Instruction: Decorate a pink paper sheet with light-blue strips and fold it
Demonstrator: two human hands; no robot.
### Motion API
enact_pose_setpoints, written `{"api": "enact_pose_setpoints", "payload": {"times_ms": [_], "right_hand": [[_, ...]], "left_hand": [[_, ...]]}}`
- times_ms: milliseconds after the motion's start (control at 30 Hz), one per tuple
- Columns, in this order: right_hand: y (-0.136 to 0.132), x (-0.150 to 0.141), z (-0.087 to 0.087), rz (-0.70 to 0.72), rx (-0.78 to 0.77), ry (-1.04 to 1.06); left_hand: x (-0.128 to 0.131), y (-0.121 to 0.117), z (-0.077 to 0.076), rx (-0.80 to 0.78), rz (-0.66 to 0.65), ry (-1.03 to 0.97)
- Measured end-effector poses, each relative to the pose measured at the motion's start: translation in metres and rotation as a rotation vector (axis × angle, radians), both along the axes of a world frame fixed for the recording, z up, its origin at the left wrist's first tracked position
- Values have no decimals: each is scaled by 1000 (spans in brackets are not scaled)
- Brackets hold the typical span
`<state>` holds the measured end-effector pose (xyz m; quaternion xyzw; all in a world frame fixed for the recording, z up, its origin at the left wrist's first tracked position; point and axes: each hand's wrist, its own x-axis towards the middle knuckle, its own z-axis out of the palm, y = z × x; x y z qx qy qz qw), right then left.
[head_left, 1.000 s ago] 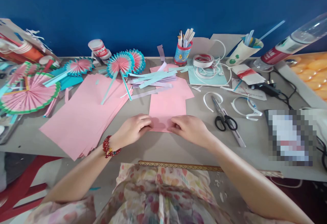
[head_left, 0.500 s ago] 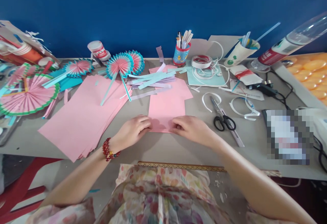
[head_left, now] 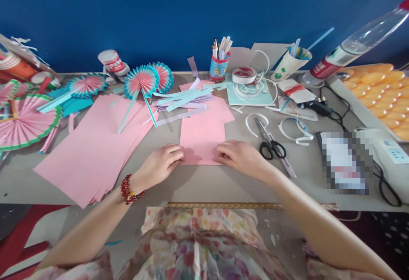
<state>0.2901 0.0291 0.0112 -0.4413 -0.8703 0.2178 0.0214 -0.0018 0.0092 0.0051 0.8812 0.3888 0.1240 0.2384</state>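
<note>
A pink sheet of paper (head_left: pixel 203 137) lies flat in front of me, with a narrow fold along its near edge. At its near left corner, the curled fingers of my left hand (head_left: pixel 161 163) grip the folded edge. My right hand (head_left: pixel 241 157) is closed at the near right corner, its fingertips partly hidden behind the knuckles. Just beyond the sheet, thin purple and light-blue paper strips (head_left: pixel 187 101) lie over more pink paper (head_left: pixel 220 107). Left of my left hand is a fanned stack of pink paper (head_left: pixel 86 148).
Black-handled scissors (head_left: pixel 271 144) and a utility knife (head_left: pixel 289 167) lie right of my right hand. Pleated paper fans (head_left: pixel 142 82) rest at the left. Along the back stand a pen holder (head_left: pixel 219 67), a tape roll (head_left: pixel 243 75) and a plastic bottle (head_left: pixel 329 65). A blurred-out phone-like object (head_left: pixel 345 163) lies right.
My right hand has slid right along the folded edge to the sheet's corner. My left hand stays at the left corner. The whole view has shifted slightly right.
</note>
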Motion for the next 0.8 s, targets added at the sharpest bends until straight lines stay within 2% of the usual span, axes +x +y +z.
{"api": "enact_pose_setpoints", "payload": {"times_ms": [267, 800], "right_hand": [[1, 5, -3, 68, 14, 50], [3, 6, -12, 158, 118, -105]], "left_hand": [[0, 0, 0, -7, 11, -3], [-1, 0, -1, -31, 16, 3]]}}
